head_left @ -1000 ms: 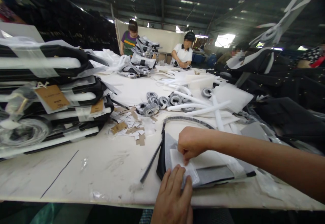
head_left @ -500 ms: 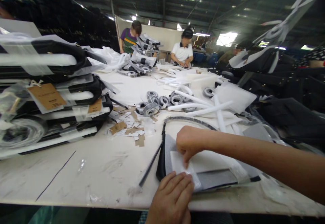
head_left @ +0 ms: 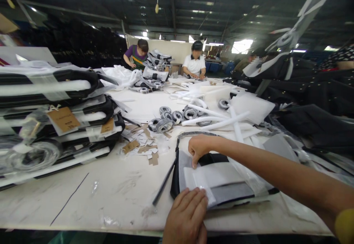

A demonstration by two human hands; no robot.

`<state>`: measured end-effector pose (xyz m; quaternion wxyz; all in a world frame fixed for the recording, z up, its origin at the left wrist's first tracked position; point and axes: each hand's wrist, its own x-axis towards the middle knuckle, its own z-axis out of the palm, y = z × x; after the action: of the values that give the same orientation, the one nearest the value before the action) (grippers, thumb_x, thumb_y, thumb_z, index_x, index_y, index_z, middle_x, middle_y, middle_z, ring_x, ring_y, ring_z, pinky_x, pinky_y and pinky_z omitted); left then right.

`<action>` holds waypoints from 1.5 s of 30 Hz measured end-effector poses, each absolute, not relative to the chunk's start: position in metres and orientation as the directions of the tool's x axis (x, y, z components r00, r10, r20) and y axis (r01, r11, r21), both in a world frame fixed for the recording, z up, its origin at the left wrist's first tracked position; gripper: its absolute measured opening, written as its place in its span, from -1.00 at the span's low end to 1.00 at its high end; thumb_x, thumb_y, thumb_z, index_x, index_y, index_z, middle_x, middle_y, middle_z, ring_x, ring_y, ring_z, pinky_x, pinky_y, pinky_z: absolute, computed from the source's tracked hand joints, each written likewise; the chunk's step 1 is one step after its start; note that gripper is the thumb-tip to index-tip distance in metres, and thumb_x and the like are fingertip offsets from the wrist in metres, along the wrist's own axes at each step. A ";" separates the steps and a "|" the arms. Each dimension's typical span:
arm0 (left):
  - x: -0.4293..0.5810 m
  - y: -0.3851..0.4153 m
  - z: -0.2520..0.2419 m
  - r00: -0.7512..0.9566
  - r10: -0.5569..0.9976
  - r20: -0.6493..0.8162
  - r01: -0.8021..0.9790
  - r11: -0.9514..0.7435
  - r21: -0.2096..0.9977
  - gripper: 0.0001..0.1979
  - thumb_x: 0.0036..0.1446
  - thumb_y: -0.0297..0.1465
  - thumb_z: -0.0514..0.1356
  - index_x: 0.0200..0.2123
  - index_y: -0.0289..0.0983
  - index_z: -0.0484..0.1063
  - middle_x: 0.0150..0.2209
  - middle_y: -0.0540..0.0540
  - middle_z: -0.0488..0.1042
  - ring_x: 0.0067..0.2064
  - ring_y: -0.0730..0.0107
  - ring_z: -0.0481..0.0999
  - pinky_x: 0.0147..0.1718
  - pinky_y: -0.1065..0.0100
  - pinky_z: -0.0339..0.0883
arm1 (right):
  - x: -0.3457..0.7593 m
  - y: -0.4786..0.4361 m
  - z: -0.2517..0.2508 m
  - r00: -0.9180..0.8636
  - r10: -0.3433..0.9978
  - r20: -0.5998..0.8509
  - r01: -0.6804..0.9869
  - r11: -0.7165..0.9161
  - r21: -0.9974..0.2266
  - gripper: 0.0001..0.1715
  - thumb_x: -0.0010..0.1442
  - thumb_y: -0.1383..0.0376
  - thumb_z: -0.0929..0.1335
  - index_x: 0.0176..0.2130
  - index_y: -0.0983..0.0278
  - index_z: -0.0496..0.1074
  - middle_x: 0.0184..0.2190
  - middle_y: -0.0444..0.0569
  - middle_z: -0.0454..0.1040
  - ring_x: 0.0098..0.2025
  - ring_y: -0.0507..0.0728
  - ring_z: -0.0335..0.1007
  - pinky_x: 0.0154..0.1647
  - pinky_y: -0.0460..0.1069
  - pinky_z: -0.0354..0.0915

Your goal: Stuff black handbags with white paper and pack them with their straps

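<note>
My left hand [head_left: 186, 214] lies palm down, fingers stretched, over the near left edge of a grey-and-black bag [head_left: 235, 194] at the table's front. Its fingertips touch a strip of clear plastic [head_left: 204, 190]. My right hand [head_left: 199, 148] reaches in from the right with curled fingers, one digit pointing down at the upper edge of a white sheet [head_left: 221, 174] on the bag. Whether it pinches anything is hidden. Beyond the sheet shows a black part [head_left: 212, 158]. A dark strap [head_left: 166, 181] hangs off the bag's left side.
Wrapped bags with brown tags [head_left: 65, 120] are stacked at left. Card scraps [head_left: 143, 144], coiled wrapped straps [head_left: 166, 120] and white foam tubes [head_left: 221, 120] lie mid-table. Black bags [head_left: 318, 126] are heaped at right. Two people [head_left: 138, 54] [head_left: 194, 63] work at the far side.
My right hand has moved up and slightly left, away from the plastic strip. The black part beyond the white sheet now shows. My left hand stays on the bag's edge. The view has shifted.
</note>
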<state>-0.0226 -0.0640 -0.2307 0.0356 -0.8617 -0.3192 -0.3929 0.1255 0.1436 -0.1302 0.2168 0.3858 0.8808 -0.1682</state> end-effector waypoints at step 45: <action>-0.054 -0.062 -0.191 0.261 0.857 0.444 0.435 -0.515 0.739 -0.72 0.28 -0.29 0.14 0.01 -0.13 0.50 0.12 -0.11 0.50 0.16 0.19 0.48 0.18 0.16 0.34 | 0.220 0.021 -0.144 -0.338 0.903 0.264 0.814 0.421 -0.400 -0.51 0.31 0.14 0.26 0.15 0.24 0.44 0.17 0.06 0.44 0.25 0.26 0.26 0.33 0.17 0.07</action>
<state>-0.0536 -0.0625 -0.1908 -0.2443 -0.7555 -0.4274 -0.4322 0.2197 0.0212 -0.1439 -0.2269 0.5288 0.8119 -0.0983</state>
